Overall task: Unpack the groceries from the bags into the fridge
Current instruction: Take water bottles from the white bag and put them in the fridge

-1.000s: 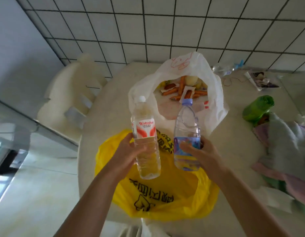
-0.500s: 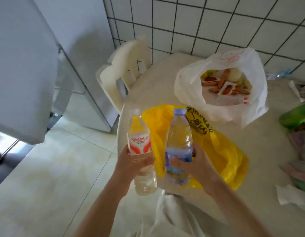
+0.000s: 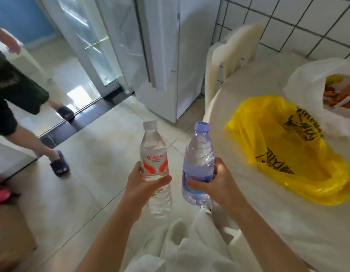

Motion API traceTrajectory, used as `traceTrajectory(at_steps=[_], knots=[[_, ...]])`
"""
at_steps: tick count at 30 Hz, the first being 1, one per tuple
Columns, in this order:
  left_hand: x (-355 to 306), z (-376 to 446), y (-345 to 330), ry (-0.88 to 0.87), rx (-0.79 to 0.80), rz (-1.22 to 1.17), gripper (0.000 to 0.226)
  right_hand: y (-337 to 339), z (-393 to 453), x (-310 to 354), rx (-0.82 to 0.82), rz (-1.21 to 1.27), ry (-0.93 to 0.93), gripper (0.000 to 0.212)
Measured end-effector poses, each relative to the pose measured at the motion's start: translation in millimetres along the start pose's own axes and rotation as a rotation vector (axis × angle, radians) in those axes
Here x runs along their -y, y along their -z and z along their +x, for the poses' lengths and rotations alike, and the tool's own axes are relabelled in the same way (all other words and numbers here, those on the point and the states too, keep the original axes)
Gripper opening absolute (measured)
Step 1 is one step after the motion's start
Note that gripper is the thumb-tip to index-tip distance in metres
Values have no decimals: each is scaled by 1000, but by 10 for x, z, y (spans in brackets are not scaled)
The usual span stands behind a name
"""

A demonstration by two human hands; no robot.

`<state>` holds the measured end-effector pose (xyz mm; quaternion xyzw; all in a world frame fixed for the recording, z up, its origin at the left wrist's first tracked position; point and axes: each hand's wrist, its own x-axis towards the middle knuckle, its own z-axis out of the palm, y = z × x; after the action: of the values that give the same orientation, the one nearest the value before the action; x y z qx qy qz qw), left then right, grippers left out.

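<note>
Fingers (image 3: 160, 180) of left hand (image 3: 142, 185) wrapped round the red-label bottle (image 3: 155, 154); right hand (image 3: 215, 183) grips the blue-label bottle (image 3: 197, 163). Both upright, held over the floor, between surface (image 3: 268, 222) and fridge (image 3: 166, 55).

Progress: early, I'd say. Two bottles out, none stowed; fridge door looks closed. Yellow bag (image 3: 288, 146) lies slack, looks empty. White bag (image 3: 315, 91) holds orange packaged food.

Materials: clear ribbed PET, thin crinkly film bags, glossy tile floor, moulded plastic chair (image 3: 233, 54).
</note>
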<state>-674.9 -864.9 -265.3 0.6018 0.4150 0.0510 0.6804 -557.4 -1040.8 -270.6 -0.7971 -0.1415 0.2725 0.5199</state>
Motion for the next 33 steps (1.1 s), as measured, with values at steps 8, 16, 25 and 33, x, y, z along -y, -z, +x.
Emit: traceTrajectory(at_steps=[8,16,25,33], knots=[[205,-211,864,33,-214,-81,62,-951,27,410,199,-34,19,67],[69,195,1478,32,-381,-113,66,-1630,562,811,298,-92,72,66],[-542,1254,2061,6,-418,-69,67,-2200,1602,1334,330,-106,90,68],[-1103,2119,2519,13,-408,-100,65,-2686,2476,1775,294,-80,65,71]])
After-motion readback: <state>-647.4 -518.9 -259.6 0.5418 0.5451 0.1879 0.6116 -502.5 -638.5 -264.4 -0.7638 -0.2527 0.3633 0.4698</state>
